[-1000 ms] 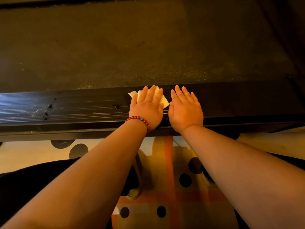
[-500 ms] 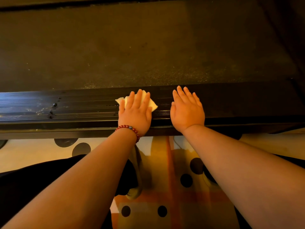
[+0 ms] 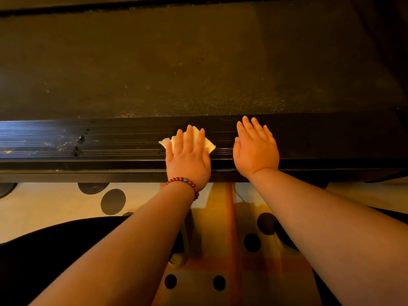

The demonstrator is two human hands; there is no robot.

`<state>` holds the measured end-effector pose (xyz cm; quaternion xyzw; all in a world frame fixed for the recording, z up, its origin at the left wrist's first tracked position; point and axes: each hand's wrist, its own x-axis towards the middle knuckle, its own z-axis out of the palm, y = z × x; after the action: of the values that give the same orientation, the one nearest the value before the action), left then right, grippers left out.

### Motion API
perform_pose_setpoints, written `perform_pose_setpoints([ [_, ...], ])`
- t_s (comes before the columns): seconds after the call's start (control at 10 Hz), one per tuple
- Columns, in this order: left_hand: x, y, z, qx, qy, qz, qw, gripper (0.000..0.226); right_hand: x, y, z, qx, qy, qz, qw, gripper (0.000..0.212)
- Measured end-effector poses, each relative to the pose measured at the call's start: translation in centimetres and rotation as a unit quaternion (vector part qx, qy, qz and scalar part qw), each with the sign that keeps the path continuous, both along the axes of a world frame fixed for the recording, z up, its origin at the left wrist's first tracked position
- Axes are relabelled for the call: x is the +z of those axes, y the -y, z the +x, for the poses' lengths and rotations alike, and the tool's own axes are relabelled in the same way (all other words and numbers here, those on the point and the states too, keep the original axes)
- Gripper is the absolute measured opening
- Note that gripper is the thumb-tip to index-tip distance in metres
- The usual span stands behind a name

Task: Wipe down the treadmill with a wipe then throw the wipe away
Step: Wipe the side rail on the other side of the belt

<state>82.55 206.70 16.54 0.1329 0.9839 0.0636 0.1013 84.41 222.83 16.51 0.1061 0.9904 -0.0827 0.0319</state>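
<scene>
The fingers (image 3: pixel 189 138) of the left hand (image 3: pixel 188 161) lie straight and a little spread, pressing the wipe (image 3: pixel 209 146) flat onto the ribbed rail (image 3: pixel 123 143) of the treadmill (image 3: pixel 220 40). Nothing curls round the wipe, so only downward pressure holds it. Its corners stick out on both sides of the hand and past the fingertips. That is the main risk — on a sideways stroke the ribs could catch the thin sheet, bunch it up, or let it slip from under the palm, so that bare skin rubs the rail instead. The right hand (image 3: pixel 256 151) rests just beside it, flat on the same rail with its fingers straight and close together, holding nothing. It looks like a brace, and a stroke to the right would run the two hands together. Pale specks (image 3: pixel 63 147) show on the rail well to the left, near small screws (image 3: pixel 81 138) that could snag or tear the wipe. The belt (image 3: pixel 187 69) beyond looks dusty too — one small wipe may load up and smear rather than clean. A bead bracelet (image 3: pixel 184 181) on the left wrist could scrape the rail's near edge. Below lies a spotted rug (image 3: pixel 114 200), where a dropped wipe would land.
</scene>
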Motion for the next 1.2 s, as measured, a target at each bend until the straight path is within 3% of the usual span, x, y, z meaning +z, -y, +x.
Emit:
perform_pose_setpoints([
  [0.2,0.2,-1.7,1.6,-0.09,-0.004,0.0,0.996,0.055,-0.1,0.1,0.0,0.001,-0.001,-0.001,1.0,0.051],
  [0.4,0.2,0.8,-0.4,-0.001,0.01,-0.007,1.0,0.055,0.0,0.0,0.0,0.0,0.001,-0.005,1.0,0.051],
  [0.6,0.2,0.1,0.3,-0.083,0.016,-0.009,0.996,0.057,0.1,0.1,0.0,-0.002,-0.001,-0.011,1.0,0.05],
  [0.7,1.0,0.9,-1.2,-0.074,0.035,0.017,0.997,0.066,0.1,0.1,0.0,-0.004,0.001,-0.017,1.0,0.05],
  [0.9,1.1,0.6,-1.0,-0.054,0.008,-0.031,0.998,0.063,1.0,0.3,-0.4,-0.002,-0.008,-0.035,0.999,0.05],
  [1.2,0.9,1.3,-5.7,-0.044,0.045,-0.052,0.997,0.062,0.6,3.2,-3.1,0.034,0.006,-0.061,0.998,0.048],
])
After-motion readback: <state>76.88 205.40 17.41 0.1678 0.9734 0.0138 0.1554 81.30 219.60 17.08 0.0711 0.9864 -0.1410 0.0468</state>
